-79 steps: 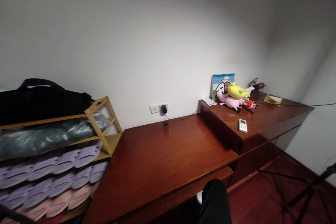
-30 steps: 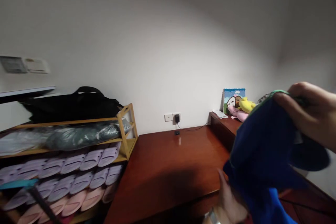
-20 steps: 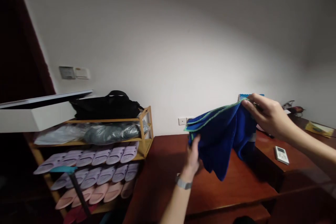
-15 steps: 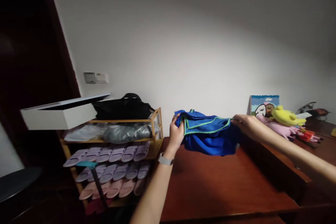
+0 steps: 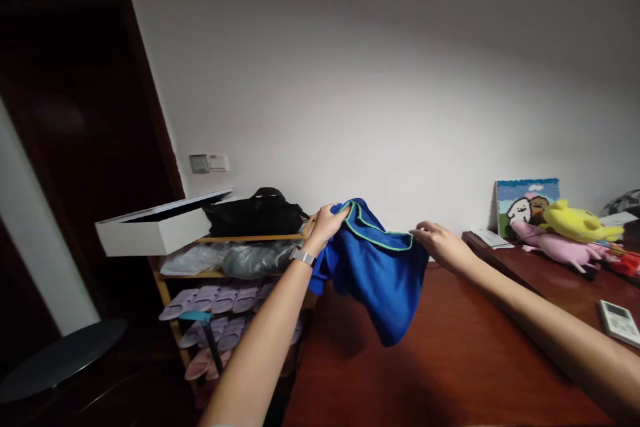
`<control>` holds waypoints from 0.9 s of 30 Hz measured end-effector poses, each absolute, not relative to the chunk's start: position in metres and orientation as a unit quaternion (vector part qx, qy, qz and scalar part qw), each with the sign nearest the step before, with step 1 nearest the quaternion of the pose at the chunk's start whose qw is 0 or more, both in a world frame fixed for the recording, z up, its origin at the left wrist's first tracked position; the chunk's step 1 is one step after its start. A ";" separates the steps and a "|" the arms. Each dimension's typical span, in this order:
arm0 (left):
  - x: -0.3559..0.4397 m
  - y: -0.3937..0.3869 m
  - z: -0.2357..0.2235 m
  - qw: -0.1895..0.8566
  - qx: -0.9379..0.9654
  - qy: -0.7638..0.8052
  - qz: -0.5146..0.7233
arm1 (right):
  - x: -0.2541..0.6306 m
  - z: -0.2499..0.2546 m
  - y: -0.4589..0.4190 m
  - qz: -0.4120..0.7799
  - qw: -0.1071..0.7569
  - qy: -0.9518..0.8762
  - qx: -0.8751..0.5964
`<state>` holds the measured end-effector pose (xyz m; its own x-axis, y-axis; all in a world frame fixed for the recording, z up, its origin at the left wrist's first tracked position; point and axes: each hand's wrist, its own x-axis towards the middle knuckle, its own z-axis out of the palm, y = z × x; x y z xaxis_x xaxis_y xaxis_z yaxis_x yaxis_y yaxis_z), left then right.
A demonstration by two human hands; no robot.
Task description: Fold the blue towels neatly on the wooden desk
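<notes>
A blue cloth [image 5: 383, 280] with bright green stitched edging hangs in the air between my two hands, over a reddish-brown wooden table [image 5: 450, 360]. My left hand [image 5: 327, 223] is closed on its upper left part, with some cloth bunched and drooping below the wrist. At the upper right corner, my right hand [image 5: 437, 243] pinches the green edge between thumb and fingertips. The cloth sags in folds, its lowest tip hanging above the tabletop. A watch with a light band sits on my left wrist.
Left of the table stands a wooden rack [image 5: 165, 293] with rows of slippers [image 5: 225, 299], a black bag [image 5: 255, 213] and a white box [image 5: 155, 233] on top. To the right, a raised ledge bears plush toys [image 5: 575, 220], a picture [image 5: 527, 203] and a white remote [image 5: 620, 321].
The cloth has gone from bunched and nearly level to hanging lower, its body dropping into a point. My hands have come somewhat closer together. The view has turned slightly left.
</notes>
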<state>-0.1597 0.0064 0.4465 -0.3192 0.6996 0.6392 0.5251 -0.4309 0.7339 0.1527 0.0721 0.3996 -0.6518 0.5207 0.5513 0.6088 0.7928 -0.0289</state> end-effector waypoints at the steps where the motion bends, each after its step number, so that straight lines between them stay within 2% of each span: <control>1: -0.161 0.008 0.444 0.071 0.576 0.533 0.616 | 0.150 0.403 0.071 -0.071 0.309 -0.901 -0.297; 7: -0.165 0.026 0.433 0.046 0.560 0.557 0.612 | 0.123 0.453 0.064 0.040 0.512 -0.830 -0.217; 10: -0.171 0.034 0.428 0.048 0.569 0.549 0.611 | 0.105 0.493 0.060 0.047 0.546 -0.808 -0.216; 16: -0.168 0.035 0.426 0.108 0.608 0.513 0.596 | 0.077 0.540 0.057 -0.030 0.488 -0.847 -0.208; 24: -0.118 0.037 0.449 0.188 0.655 0.431 0.591 | 0.063 0.546 0.070 -0.092 0.402 -0.850 -0.329; 27: -0.108 0.043 0.459 0.140 0.692 0.447 0.549 | 0.062 0.546 0.071 -0.106 0.390 -0.841 -0.360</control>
